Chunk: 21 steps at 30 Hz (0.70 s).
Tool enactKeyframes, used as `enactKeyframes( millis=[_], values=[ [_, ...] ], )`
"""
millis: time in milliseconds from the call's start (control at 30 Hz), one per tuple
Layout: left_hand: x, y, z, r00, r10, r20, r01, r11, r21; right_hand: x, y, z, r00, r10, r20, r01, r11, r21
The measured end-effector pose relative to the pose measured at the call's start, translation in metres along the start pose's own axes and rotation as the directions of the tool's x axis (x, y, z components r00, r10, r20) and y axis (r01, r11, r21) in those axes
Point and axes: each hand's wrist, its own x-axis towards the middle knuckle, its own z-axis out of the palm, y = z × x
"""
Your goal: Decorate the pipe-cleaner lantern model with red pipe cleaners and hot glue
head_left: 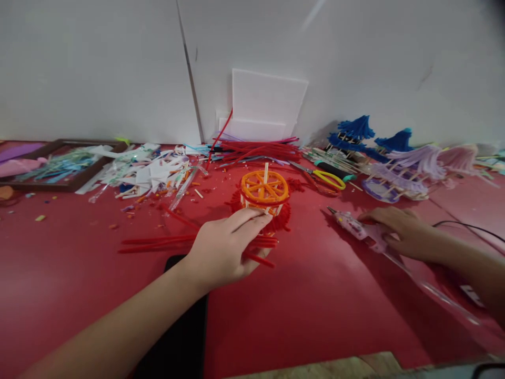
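Several red pipe cleaners (158, 243) run through my left hand (226, 245), which is closed around them. Its fingertips reach the lower side of a small round craft model (265, 187). The model has an orange spoked wheel on top, short pale sticks below, a fuzzy red base and an upright stick at its middle. Over at the right, my right hand (402, 231) grips a pink hot glue gun (351, 225) with its nozzle pointing left. A clear glue stick (450, 301) extends from the back of the gun. My left palm and part of the model's base are hidden.
Yellow-handled scissors (330, 180) lie behind the model, near a red pipe cleaner bundle (256, 151). Blue (353, 137) and lilac (410, 168) tiered models stand at the back right. Scraps (158, 171) and a brown frame (74, 184) lie left; a black tablet-like slab (181, 337) is under my left forearm.
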Motion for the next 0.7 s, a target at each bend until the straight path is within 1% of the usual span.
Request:
enactKeyframes(
  millis=[67, 100, 133, 200, 233, 267, 333, 367, 400, 467, 533, 700],
  values=[
    [0.0, 0.0, 0.0, 1.0, 0.005, -0.009, -0.005, 1.0, 0.008, 0.005, -0.01, -0.011, 0.999, -0.006, -0.048, 0.003, 0.998, -0.063],
    [0.0, 0.0, 0.0, 1.0, 0.013, -0.013, -0.013, 1.0, 0.012, 0.009, -0.022, -0.019, 0.993, -0.022, -0.118, 0.009, 0.995, -0.104],
    [-0.001, 0.0, 0.0, 1.0, 0.017, -0.015, -0.017, 1.0, 0.016, 0.015, -0.038, -0.028, 0.982, -0.027, -0.187, 0.006, 0.994, -0.113],
    [-0.002, -0.001, 0.0, 1.0, 0.022, -0.014, -0.022, 0.999, 0.03, 0.029, -0.078, -0.044, 0.968, -0.065, -0.241, 0.045, 0.995, -0.087],
    [-0.003, -0.001, 0.0, 1.0, 0.021, -0.013, -0.021, 0.999, 0.038, 0.037, -0.099, -0.051, 0.925, -0.151, -0.348, 0.152, 0.988, -0.025],
    [-0.004, -0.002, 0.0, 1.0, 0.018, -0.011, -0.018, 0.999, 0.047, 0.045, -0.119, -0.055, 0.897, -0.204, -0.392, 0.228, 0.974, 0.015],
    [-0.007, -0.003, 0.0, 1.0, 0.009, -0.003, -0.009, 0.998, 0.059, 0.061, -0.154, -0.058, 0.84, -0.267, -0.472, 0.327, 0.944, 0.05],
    [-0.008, -0.003, -0.001, 1.0, 0.006, 0.0, -0.005, 0.998, 0.059, 0.068, -0.166, -0.058, 0.818, -0.313, -0.483, 0.385, 0.921, 0.055],
    [-0.01, -0.004, -0.001, 1.0, 0.001, 0.0, -0.001, 0.998, 0.057, 0.075, -0.175, -0.055, 0.812, -0.34, -0.474, 0.411, 0.91, 0.05],
    [-0.012, -0.004, -0.001, 1.0, -0.007, -0.004, 0.007, 0.999, 0.05, 0.085, -0.184, -0.049, 0.81, -0.374, -0.451, 0.439, 0.897, 0.045],
    [-0.013, -0.004, -0.002, 1.0, -0.023, -0.02, 0.024, 0.999, 0.046, 0.093, -0.186, -0.044, 0.811, -0.386, -0.44, 0.447, 0.894, 0.04],
    [-0.015, -0.004, 0.001, 0.995, -0.075, -0.067, 0.074, 0.997, -0.007, 0.098, -0.187, -0.036, 0.785, -0.381, -0.488, 0.456, 0.889, 0.04]
  ],
)
